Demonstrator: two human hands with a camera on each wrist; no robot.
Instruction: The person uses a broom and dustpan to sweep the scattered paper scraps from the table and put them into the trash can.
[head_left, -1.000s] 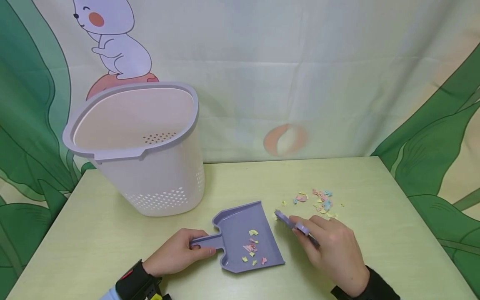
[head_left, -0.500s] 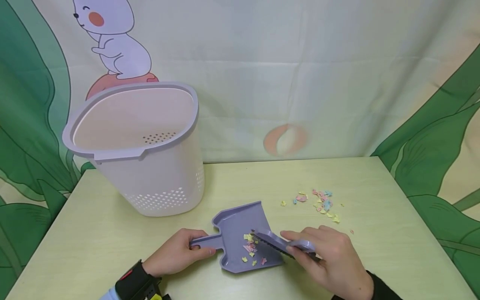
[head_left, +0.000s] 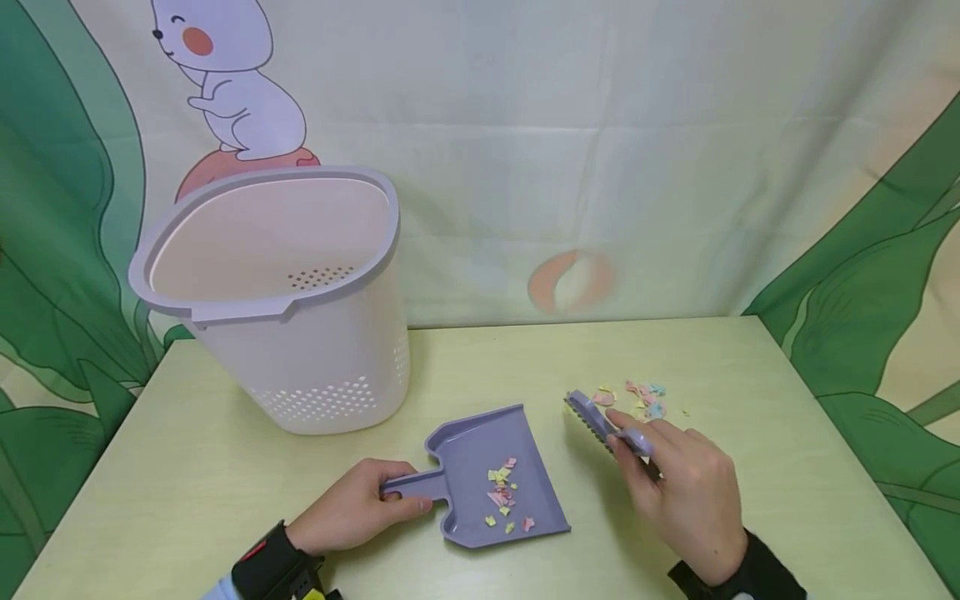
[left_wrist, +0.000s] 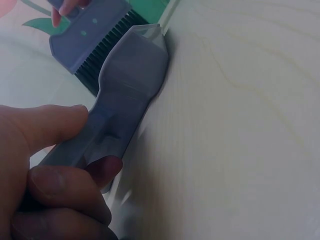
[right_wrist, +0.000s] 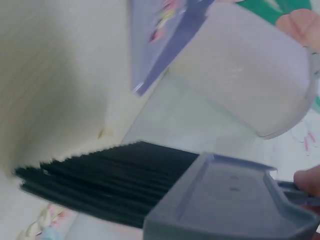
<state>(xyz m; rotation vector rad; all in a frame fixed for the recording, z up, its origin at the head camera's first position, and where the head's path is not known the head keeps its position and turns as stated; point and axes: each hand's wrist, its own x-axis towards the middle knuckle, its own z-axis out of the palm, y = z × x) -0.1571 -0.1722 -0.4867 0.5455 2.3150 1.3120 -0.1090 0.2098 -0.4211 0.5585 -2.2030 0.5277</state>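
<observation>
**Left hand (head_left: 360,504) on a lilac plastic dustpan (head_left: 472,442), right hand (head_left: 686,492) on a lilac plastic brush (head_left: 589,414) with dark bristles.**

Left: fingers curled round the dustpan handle, thumb along its near side. Pan body extends right from the fingertips, straight lip facing the brush.

Right: thumb and fingers grasping the brush handle. Head pokes out past the fingertips, tilted, clear of the lip. Can't tell if bristle tips touch the table.

Dustpan: shallow, raised side walls, notched shoulders at the handle, lip wider than the back. Small yellow and pink paper-like scraps (head_left: 501,498) lie loose on it, mid-pan and toward the near side.

Brush: flat back with small round marks, straight band of blackish-green bristles (right_wrist: 120,182).

Farther out: pink, yellow and blue loose bits (head_left: 643,392) on the pale wood-grain table (head_left: 810,467), beyond the right hand, partly hidden by it and the brush. Whitish plastic basket (head_left: 330,350), lilac rim, perforated lower wall, stands behind the pan to the left, apart from it. Cartoon-print cloth (head_left: 480,167) at the back.
</observation>
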